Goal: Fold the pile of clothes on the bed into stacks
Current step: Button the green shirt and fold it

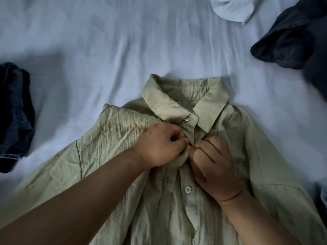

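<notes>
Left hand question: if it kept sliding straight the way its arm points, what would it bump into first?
Most likely the right hand. The left hand points up and to the right, and both pinch the green shirt placket, fingertips nearly touching beside a button. Past that lies the shirt's collar. Depth is hard to judge.

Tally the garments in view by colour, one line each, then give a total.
Green: 1, the green shirt
Dark grey: 1, the dark garment
Denim blue: 1, the denim piece
White: 1, the white item
Total: 4
</notes>
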Available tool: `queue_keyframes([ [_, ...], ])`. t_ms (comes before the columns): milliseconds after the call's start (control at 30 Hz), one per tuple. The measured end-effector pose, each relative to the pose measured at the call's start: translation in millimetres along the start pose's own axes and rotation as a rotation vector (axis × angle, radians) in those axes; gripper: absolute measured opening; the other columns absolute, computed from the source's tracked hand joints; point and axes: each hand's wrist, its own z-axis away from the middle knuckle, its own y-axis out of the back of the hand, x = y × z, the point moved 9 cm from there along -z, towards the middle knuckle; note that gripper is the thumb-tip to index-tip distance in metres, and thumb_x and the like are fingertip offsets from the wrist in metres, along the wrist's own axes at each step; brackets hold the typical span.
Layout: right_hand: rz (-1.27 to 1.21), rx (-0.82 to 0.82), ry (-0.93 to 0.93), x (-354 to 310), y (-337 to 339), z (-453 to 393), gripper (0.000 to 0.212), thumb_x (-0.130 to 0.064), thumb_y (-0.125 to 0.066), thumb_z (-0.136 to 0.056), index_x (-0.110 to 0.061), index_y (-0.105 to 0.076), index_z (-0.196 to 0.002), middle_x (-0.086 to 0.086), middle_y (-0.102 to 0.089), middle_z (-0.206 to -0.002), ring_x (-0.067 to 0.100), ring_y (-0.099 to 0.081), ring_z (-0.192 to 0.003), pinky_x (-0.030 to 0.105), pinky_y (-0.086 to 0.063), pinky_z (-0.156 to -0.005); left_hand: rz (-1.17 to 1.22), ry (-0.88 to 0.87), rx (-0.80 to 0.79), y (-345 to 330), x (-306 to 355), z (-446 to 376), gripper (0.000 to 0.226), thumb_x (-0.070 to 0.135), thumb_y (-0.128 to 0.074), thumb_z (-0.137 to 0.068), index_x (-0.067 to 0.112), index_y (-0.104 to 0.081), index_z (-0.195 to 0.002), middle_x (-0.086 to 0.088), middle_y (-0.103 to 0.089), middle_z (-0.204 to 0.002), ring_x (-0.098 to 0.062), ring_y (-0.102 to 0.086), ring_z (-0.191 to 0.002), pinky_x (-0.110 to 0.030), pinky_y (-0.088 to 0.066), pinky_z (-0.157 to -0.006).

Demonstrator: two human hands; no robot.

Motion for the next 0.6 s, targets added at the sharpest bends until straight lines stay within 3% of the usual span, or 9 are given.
queue_keyframes([
  [233, 0.01, 0.001, 0.044, -5, 7, -5, 0.011, -0.007, -0.045, -0.089, -0.012, -0.054, -0.091, 0.009, -0.067, -0.077, 0.024, -0.045, -0.073, 0.033, -0.035, -0.069, 0.25, 0.182, -0.116, -5, -8, 0, 0.024, 0.013, -0.066, -0.083, 0.008, -0.06, -0.06, 0.002, -0.052, -0.054, -0.007, -0.045, -0.051, -0.018, -0.037, -0.052],
  [333, 0.078, -0.026, 0.047, -8, 9, -6, 0.01, -0.007, -0.05, -0.085, -0.014, -0.054, -0.09, 0.006, -0.066, -0.076, 0.025, -0.045, -0.072, 0.033, -0.033, -0.067, 0.199, 0.182, -0.142, -4, -8, -3, 0.019, 0.015, -0.066, -0.082, -0.001, -0.068, -0.072, -0.003, -0.058, -0.061, -0.009, -0.048, -0.057, -0.023, -0.039, -0.06],
  [400, 0.128, -0.071, -0.009, -2, 7, -5, 0.008, -0.011, -0.052, -0.086, -0.016, -0.057, -0.089, 0.005, -0.065, -0.076, 0.025, -0.045, -0.072, 0.035, -0.033, -0.066, 0.064, 0.125, -0.139, -6, -8, -3, 0.018, 0.02, -0.067, -0.083, 0.005, -0.071, -0.074, 0.002, -0.062, -0.062, -0.004, -0.051, -0.056, -0.021, -0.041, -0.061],
  [500, 0.086, -0.145, -0.223, 18, 13, 4, 0.019, -0.017, -0.053, -0.088, -0.011, -0.071, -0.093, 0.008, -0.063, -0.082, 0.029, -0.052, -0.074, 0.039, -0.042, -0.067, -0.104, -0.134, 0.06, 5, 3, 15, 0.01, 0.021, -0.065, -0.085, 0.017, -0.073, -0.086, 0.014, -0.062, -0.077, 0.002, -0.056, -0.071, -0.015, -0.04, -0.068],
  [600, -0.019, -0.152, -0.343, 11, 34, 15, 0.019, -0.017, -0.054, -0.089, -0.007, -0.07, -0.089, 0.011, -0.06, -0.084, 0.033, -0.055, -0.075, 0.042, -0.045, -0.071, -0.186, -0.364, 0.472, 23, 10, 68, 0.02, 0.02, -0.059, -0.084, 0.013, -0.068, -0.101, 0.002, -0.058, -0.098, -0.012, -0.057, -0.089, -0.023, -0.046, -0.077],
])
